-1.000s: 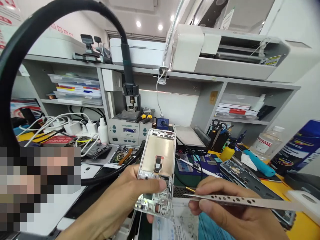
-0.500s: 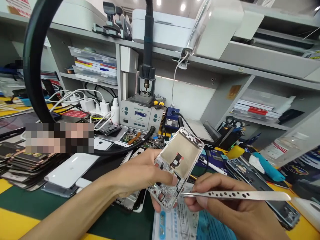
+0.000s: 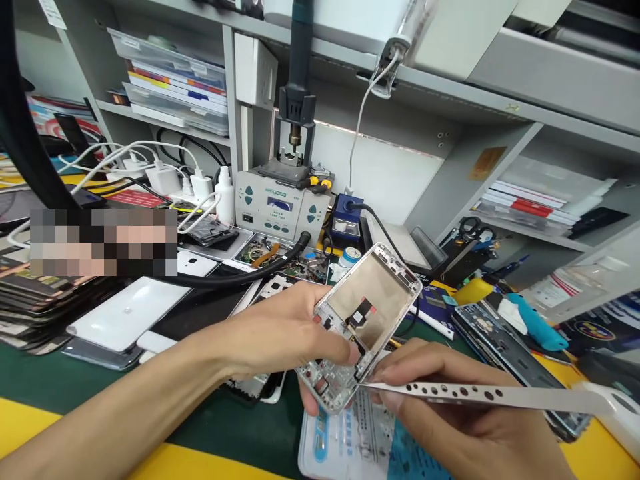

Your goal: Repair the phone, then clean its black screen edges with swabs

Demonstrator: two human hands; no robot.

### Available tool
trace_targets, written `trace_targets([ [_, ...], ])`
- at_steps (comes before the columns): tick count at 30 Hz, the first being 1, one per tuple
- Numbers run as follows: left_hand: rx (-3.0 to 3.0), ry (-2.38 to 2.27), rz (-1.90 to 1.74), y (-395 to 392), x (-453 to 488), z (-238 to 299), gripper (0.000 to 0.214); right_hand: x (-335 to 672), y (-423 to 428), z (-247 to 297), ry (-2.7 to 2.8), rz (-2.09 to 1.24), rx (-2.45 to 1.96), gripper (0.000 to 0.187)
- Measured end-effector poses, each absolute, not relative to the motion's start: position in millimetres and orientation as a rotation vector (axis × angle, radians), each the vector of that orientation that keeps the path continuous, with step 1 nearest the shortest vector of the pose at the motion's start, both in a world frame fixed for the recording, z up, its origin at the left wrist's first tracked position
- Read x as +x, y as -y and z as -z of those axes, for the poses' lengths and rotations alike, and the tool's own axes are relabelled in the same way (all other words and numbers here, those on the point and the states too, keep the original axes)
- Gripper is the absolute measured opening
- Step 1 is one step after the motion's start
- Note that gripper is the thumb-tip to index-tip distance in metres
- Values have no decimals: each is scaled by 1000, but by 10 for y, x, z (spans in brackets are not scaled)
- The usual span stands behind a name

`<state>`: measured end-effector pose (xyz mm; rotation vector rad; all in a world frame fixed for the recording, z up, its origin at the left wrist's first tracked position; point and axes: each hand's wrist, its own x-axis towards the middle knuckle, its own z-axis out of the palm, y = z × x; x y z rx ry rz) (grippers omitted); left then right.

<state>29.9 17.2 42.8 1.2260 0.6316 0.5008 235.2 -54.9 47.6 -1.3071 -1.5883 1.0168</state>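
My left hand (image 3: 300, 340) is closed around an opened phone frame (image 3: 383, 283), tilted up with its inside facing me. The thumb presses on the lower part of the frame, beside a small black flex connector (image 3: 361, 313). Pinched in my right hand (image 3: 440, 400) are metal tweezers (image 3: 480, 392) with a row of round holes. Their tips reach the lower right edge of the phone frame; whether they touch it I cannot tell. Under both hands lies a blue and white printed packet (image 3: 345, 443).
Behind stands a grey hot-air station (image 3: 280, 210) with its handpiece above. A black hose (image 3: 235, 280) crosses in front of it. White phones (image 3: 133, 313) and stacked phone parts (image 3: 30, 287) lie left. A dark phone frame (image 3: 505, 353) rests at right, near a scissors holder (image 3: 467, 247).
The view has shifted, so the shelves sit higher. The tweezers' tips have come closer to the phone frame's lower right edge. My left hand keeps its hold.
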Motion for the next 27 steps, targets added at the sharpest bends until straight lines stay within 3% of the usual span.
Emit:
trace_targets([
  [11,1319,-620,-477,-174,320,-418,14,2328,547,-461,1734,-884,-1337,8],
  [16,1345,-620,-493,-157,310,-393,14,2336,529,-437,1771,-774,-1593,7],
  [21,1372,-602,-470,-178,326,-397,14,2368,523,-366,1647,-1061,-1630,24],
  [27,1396,-611,-468,-150,335,-384,11,2280,542,-437,1375,-1344,-1575,27],
])
